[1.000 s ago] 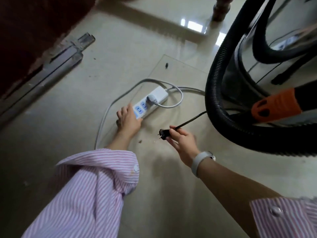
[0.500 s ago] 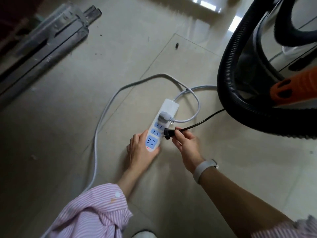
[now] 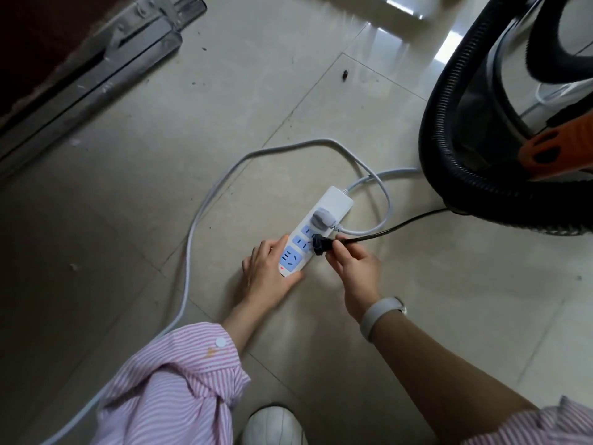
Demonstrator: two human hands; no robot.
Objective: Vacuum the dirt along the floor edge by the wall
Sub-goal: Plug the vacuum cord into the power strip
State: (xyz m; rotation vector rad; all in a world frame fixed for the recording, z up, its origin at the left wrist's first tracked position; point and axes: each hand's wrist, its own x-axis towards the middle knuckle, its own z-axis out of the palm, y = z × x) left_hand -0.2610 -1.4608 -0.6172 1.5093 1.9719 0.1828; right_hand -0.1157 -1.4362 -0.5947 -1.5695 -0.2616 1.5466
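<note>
Two sleeves: pink-and-white striped shirt cuffs (image 3: 179,374) frame the bottom of the view, the left one bunched above a bare wrist.
Shoe: white rounded toe of a shoe (image 3: 272,425) at the bottom edge, between the two arms.
Wristband: pale grey band (image 3: 380,316) on the right wrist.
Left hand: left hand (image 3: 269,277) lies on the floor tile and holds the near end of the power strip, thumb along one side, fingers along the other.
Right hand: right hand (image 3: 356,268) pinches the small black two-pin plug (image 3: 319,245) between thumb and fingertips, the plug at the middle blue socket; whether its pins are seated, I cannot tell.
Power strip: long white plastic power strip with blue sockets (image 3: 313,231), lying on the beige tiled floor (image 3: 224,117); a grey-white plug sits in its far socket.
Cords: thick pale grey cable (image 3: 205,203) loops away to the left; thin black cord (image 3: 401,224) runs from the black plug toward the vacuum.
Vacuum: black ribbed hose (image 3: 449,91) coils round a shiny metal drum with an orange part (image 3: 558,149), at the right edge, well apart from the wall side.
Floor edge: metal door track (image 3: 96,75) at upper left, dark specks of dirt (image 3: 345,73) scattered on the tiles nearby.
</note>
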